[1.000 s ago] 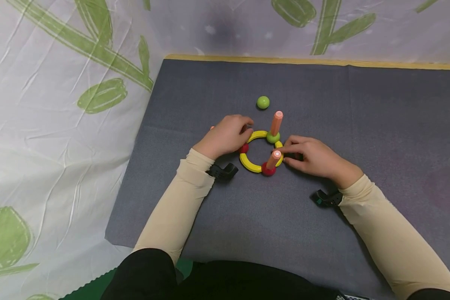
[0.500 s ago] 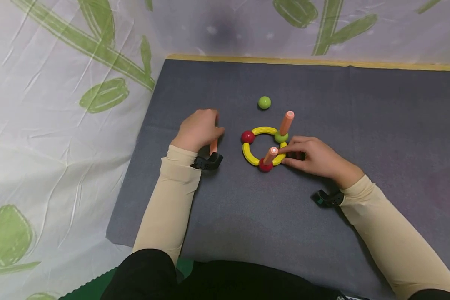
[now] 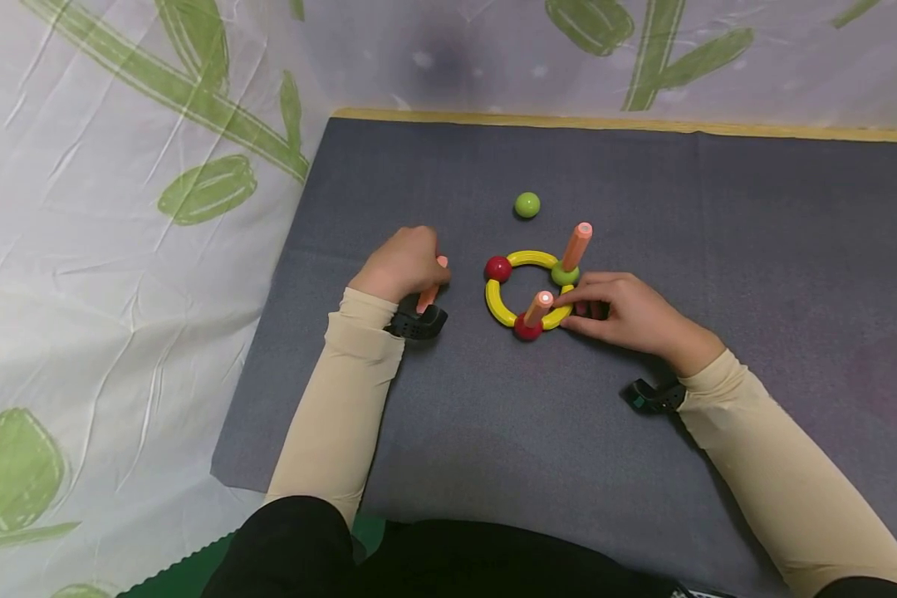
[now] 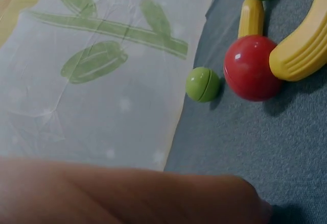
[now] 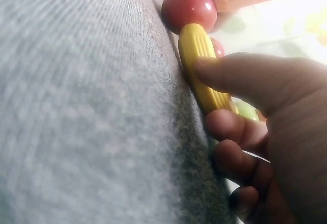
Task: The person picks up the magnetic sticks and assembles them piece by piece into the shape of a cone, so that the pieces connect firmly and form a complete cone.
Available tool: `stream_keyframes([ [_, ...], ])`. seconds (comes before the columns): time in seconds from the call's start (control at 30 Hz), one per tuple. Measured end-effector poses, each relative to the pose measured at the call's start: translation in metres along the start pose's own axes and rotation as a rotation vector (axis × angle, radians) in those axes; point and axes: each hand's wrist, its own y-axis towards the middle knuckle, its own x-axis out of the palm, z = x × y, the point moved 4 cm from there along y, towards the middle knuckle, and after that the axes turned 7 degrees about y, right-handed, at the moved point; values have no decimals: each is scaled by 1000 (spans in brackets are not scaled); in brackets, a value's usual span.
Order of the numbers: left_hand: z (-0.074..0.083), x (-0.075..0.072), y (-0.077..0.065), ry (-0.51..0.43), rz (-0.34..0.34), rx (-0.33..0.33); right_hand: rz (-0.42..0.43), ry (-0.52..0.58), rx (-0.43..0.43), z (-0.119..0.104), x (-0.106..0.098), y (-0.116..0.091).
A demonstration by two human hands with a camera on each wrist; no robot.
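Note:
My left hand (image 3: 402,264) pinches an orange rod (image 3: 428,299) left of a ring of curved yellow pieces (image 3: 496,306). The left wrist view shows only part of this hand, and the rod is hidden there. Balls join the ring: a red ball (image 3: 497,268), a green ball (image 3: 564,275) and a nearer red ball (image 3: 527,329). From the green ball rises one orange rod (image 3: 578,245); another orange rod (image 3: 540,307) stands on the nearer red ball. My right hand (image 3: 631,320) pinches the ring's right-hand yellow piece (image 5: 199,55) between thumb and fingers.
Beyond the ring a loose green ball (image 3: 526,205) lies on the grey cloth-covered table (image 3: 448,432). A white sheet with green leaf prints (image 3: 134,332) hangs at the left and back. Both wrists carry black camera mounts.
My left hand has left the ring, gone leftward and taken hold of the orange rod, which now tilts. The ring has turned and shifted slightly away; my right hand stays on it.

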Motion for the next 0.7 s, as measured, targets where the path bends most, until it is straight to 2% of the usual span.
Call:
stream_keyframes([
  [0.13,4,-1,3,-67,49,56,3,3,10,1,1,0],
  [0.27,13,-7,2,-162,137,165,8,12,14,2,1,0],
  [0.4,22,-14,-2,-253,233,277,9,17,21,2,1,1],
  [0.6,31,-18,-11,-415,310,415,3,13,38,1,1,0],
  [0.7,34,-19,-13,-459,352,468,2,8,42,0,0,1],
])
